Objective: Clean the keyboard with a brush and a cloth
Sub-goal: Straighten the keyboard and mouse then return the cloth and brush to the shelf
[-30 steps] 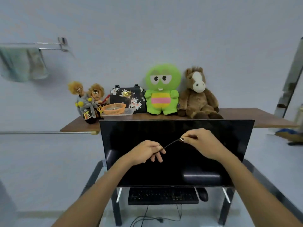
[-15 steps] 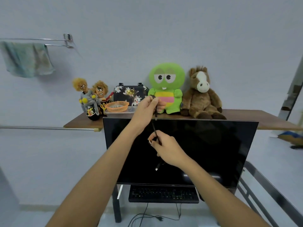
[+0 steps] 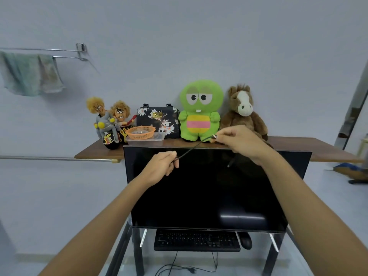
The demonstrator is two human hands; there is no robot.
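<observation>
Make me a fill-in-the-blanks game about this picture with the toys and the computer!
1. Both hands hold a thin black ____ stretched between them, left hand lower than right hand.
2. The keyboard lies below the black ____.
3. The brown horse toy sits beside a ____ plush toy.
4. A cloth hangs from a wall ____.

Missing words: cable; monitor; green; rail

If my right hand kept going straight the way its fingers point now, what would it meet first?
The right hand points left along the shelf while pinching a thin black brush. The green plush toy looks first in line, though depth is unclear; the hand may pass in front of it.
</observation>
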